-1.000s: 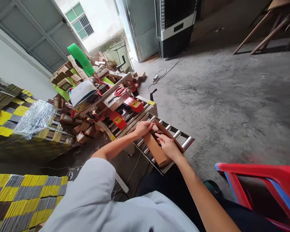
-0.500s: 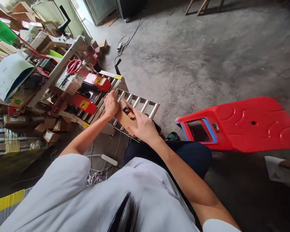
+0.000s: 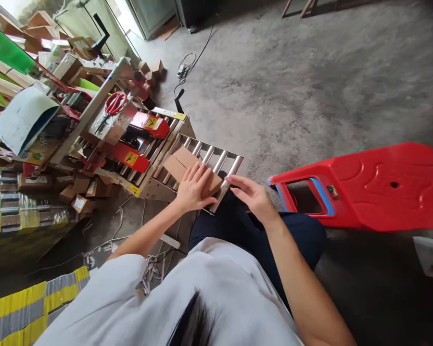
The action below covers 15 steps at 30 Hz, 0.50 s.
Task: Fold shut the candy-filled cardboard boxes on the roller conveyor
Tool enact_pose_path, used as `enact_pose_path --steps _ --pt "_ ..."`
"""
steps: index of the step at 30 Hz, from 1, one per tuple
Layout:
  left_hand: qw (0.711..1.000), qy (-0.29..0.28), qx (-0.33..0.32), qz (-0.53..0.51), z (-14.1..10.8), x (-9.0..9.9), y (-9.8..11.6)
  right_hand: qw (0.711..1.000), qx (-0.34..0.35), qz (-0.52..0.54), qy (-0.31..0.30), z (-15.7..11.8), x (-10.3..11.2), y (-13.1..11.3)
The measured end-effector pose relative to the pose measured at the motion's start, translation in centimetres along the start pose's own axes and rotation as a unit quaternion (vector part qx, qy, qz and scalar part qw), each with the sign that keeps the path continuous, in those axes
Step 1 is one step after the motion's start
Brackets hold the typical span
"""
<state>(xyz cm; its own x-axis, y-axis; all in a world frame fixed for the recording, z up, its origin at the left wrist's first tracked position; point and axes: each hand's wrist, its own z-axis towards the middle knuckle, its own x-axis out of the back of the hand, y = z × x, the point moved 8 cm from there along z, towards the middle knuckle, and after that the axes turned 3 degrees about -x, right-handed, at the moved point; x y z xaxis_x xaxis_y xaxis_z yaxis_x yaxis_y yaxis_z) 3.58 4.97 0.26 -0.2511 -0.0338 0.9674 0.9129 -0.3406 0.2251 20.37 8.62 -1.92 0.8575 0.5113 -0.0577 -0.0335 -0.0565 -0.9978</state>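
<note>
Taking the box as the centre of a clock face laid over the head view, the long, plain brown cardboard box [image 3: 182,159] lies on the short bed of shiny steel rollers [image 3: 221,162], its length slanting from 10 o'clock to 4 o'clock. A dark line runs along its top, where two flaps appear to meet; I see no tape on the part left uncovered.

The left hand [image 3: 193,191] comes in from 7 o'clock and lies over the top and near side, fingers spread and palm down, pinching nothing. The right hand [image 3: 253,196] is raised between 3 and 4 o'clock, just beside the box's end, fingers half bent, thumb and forefinger apart, gripping nothing that shows; whether a fingertip touches the box I cannot tell.

At 10 o'clock stand two red guards with yellow warning labels, the nearer [image 3: 131,159] and the farther [image 3: 155,126], and beyond them scissors with red loop handles [image 3: 115,103]. A red plastic stool [image 3: 378,192] is well apart at 3 o'clock.

The step in hand looks like holding the flaps down. To do it well, I would press evenly across the seam, so neither edge lifts or overlaps, and steady the 4 o'clock end with the right hand, since rollers may let the box slip. Light pressure should suit thin cardboard; fingertips belong clear of the roller gaps.
</note>
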Motion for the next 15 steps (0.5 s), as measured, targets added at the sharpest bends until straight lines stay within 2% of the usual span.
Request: enact_pose_path --steps 2,4,8,10,11,12,13,15 --pt "0.999 0.009 0.033 0.008 0.7 1.2 -4.7 0.995 -0.049 0.029 0.083 -2.1 3.1 2.1" --pt "0.996 0.029 0.081 -0.005 0.9 3.3 -10.8 0.986 -0.080 0.036 0.144 -4.7 5.4 4.1" --pt "0.983 0.050 0.176 -0.034 1.4 7.8 -23.8 0.958 -0.137 0.041 0.250 -10.8 8.7 7.7" --pt "0.971 0.032 0.235 -0.010 1.9 8.6 -28.5 0.945 -0.162 0.036 0.281 -14.0 9.8 8.8" --pt "0.965 0.050 0.258 0.018 2.2 9.1 -29.6 0.939 -0.172 0.032 0.296 -15.7 10.3 9.3" --pt "0.958 0.084 0.271 0.049 2.4 9.5 -29.7 0.933 -0.179 0.027 0.311 -17.4 10.8 9.6" --pt "0.952 0.124 0.269 0.073 2.5 9.5 -28.7 0.926 -0.185 0.019 0.329 -19.1 11.3 9.8" --pt "0.955 0.183 0.221 0.077 2.9 8.0 -24.2 0.909 -0.193 -0.004 0.370 -22.5 12.3 9.6"
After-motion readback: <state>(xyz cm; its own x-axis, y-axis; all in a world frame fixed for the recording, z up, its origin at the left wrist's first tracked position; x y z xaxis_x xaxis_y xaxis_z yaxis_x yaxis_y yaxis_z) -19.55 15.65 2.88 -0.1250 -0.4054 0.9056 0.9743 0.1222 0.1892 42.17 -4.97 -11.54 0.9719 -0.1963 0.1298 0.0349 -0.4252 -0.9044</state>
